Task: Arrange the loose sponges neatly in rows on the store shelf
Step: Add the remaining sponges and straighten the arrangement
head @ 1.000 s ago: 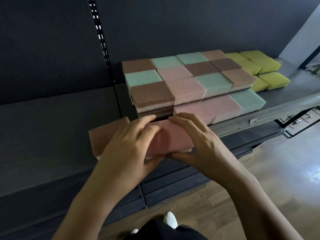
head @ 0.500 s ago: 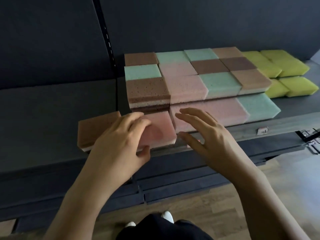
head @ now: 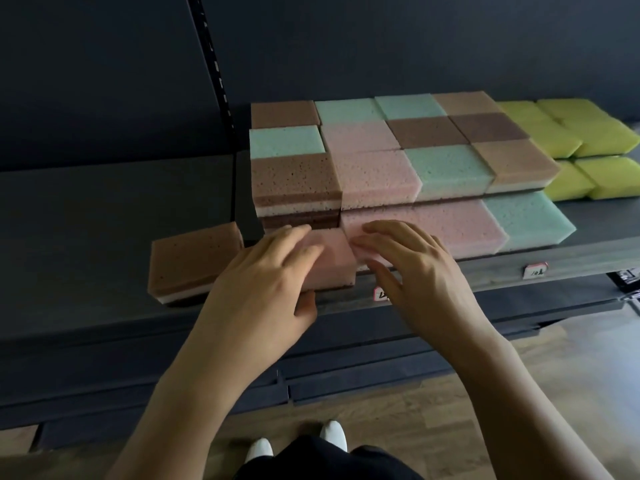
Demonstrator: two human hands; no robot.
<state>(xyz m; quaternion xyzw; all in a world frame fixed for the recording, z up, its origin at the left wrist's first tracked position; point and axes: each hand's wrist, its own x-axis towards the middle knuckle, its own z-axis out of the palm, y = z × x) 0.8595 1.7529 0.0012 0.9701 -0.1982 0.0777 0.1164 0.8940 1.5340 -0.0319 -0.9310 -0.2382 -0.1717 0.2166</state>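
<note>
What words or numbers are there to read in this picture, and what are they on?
Price tag on the shelf edge: handwritten marks, too blurred to read.
Second tag, partly hidden behind the right hand: unreadable.
No print seen on the pink sponge in the left hand or the other sponges.

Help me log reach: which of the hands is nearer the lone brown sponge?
Left. The left hand grips the pink sponge right of the brown sponge; the right hand lies farther right.
</note>
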